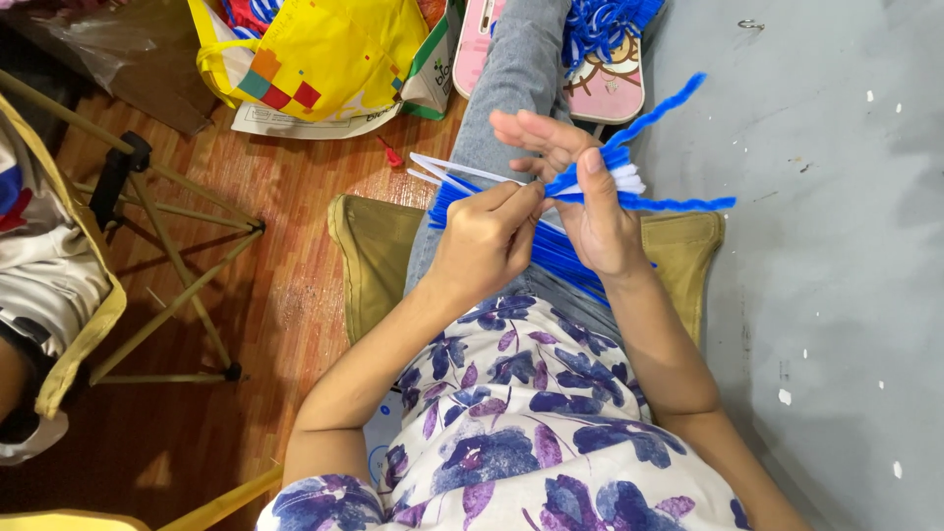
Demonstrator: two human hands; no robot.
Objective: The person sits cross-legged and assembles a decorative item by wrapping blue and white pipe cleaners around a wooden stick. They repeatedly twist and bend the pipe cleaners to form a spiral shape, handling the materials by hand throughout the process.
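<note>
While pinching, two hands (551, 211) (both closed) hold pipe cleaners (629, 182).

Bundle of pipe cleaners (551, 251) on the lap just below the fingers (521, 197), shopping bag (324, 59) on the floor up-left of them, slipper (615, 88) just beyond, folding stand (167, 236) far left.

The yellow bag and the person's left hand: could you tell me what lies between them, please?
In the head view, between the yellow bag and the left hand lies wooden floor with a small red object, then loose white pipe cleaners.
</note>
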